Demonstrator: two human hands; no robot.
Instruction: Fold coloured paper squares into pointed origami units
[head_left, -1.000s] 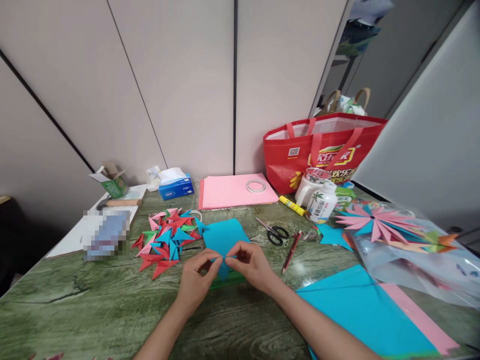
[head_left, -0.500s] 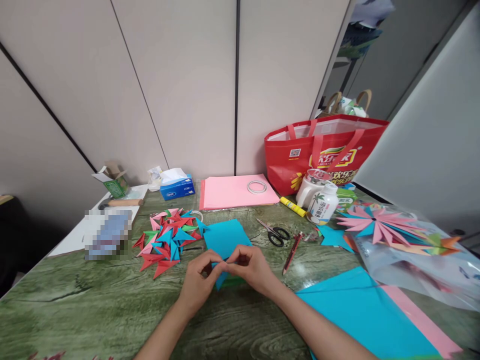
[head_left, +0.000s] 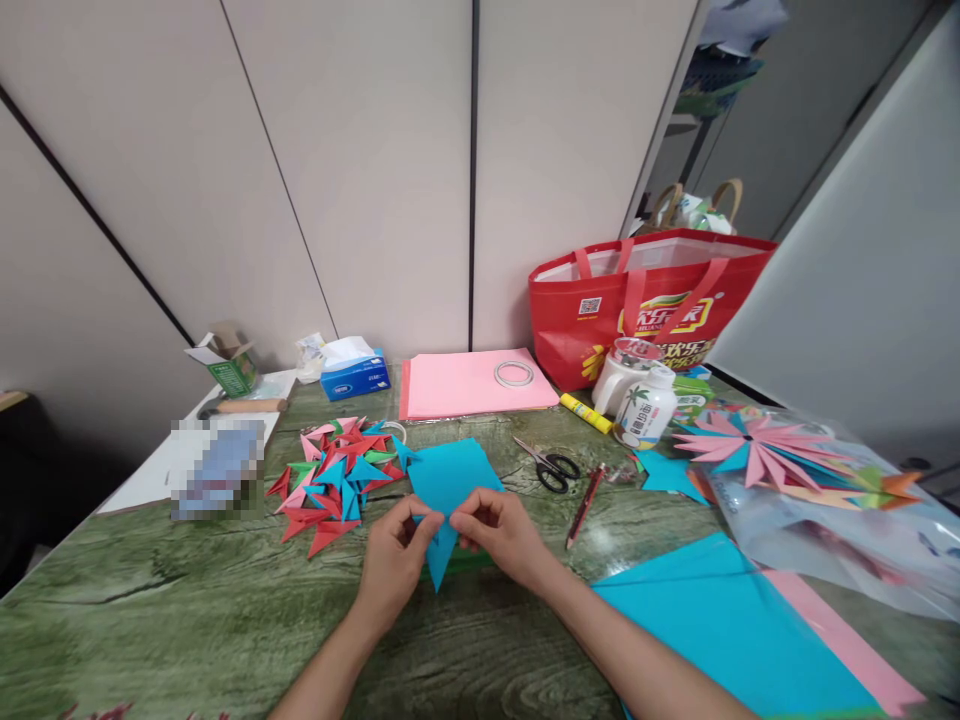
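Observation:
Between both hands is a small folded piece of blue paper (head_left: 442, 556), its pointed end hanging down toward me. My left hand (head_left: 397, 550) pinches its left side between thumb and fingers. On the other side, my right hand (head_left: 499, 525) pinches it the same way, the thumb close to the left one. Just behind the hands lies a blue paper sheet (head_left: 454, 470) on the table, its near edge hidden by the fingers. To the left sits a pile of folded paper pieces (head_left: 341, 485) in red, pink, blue and green.
Scissors (head_left: 547, 465), a red pencil (head_left: 585, 508) and a glue stick (head_left: 585, 412) lie right of the hands. Pink paper (head_left: 465, 385) with a tape roll (head_left: 514, 374) is behind. Large blue sheets (head_left: 735, 630) lie at the front right, near a pink paper star (head_left: 750, 440). A red bag (head_left: 652, 310) stands behind.
The thumbs have moved slightly apart. More of the folded blue paper shows between them, its point hanging lower. The other things have stayed in place.

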